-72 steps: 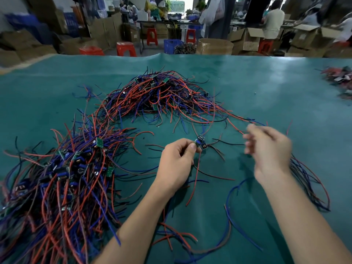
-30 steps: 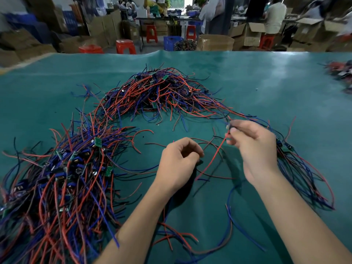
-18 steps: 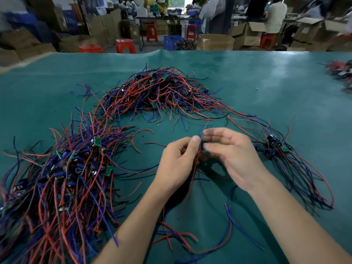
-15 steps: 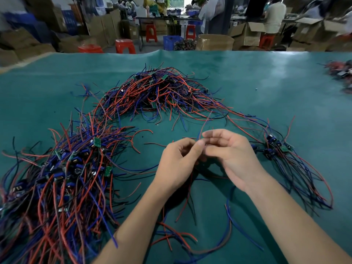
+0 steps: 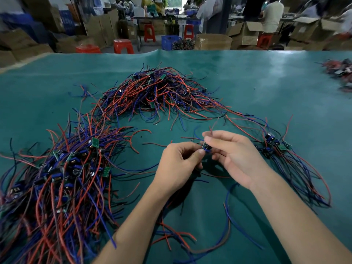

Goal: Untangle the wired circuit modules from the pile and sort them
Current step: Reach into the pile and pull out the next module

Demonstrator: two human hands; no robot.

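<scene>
Centrally, both hands meet just above the teal surface (image 5: 266, 77), sharing one small circuit module (image 5: 206, 146). Left hand (image 5: 180, 161): fingers curled, thumb and forefinger pinching the module's left side. Right hand (image 5: 235, 153): thumb and fingers pinching the module from the right, with blurred thin wires rising above its fingertips. Just right of the right hand lies a small sorted group of modules (image 5: 273, 144), their red and blue leads trailing toward the near right. Far centre, a tangled pile (image 5: 154, 92) of red, blue and black wired modules. Near left, a larger heap (image 5: 57, 178) of the same, green boards visible among the leads. Loose wires (image 5: 226, 216) lie between the forearms. Far right edge, another blurred cluster (image 5: 341, 71).
</scene>
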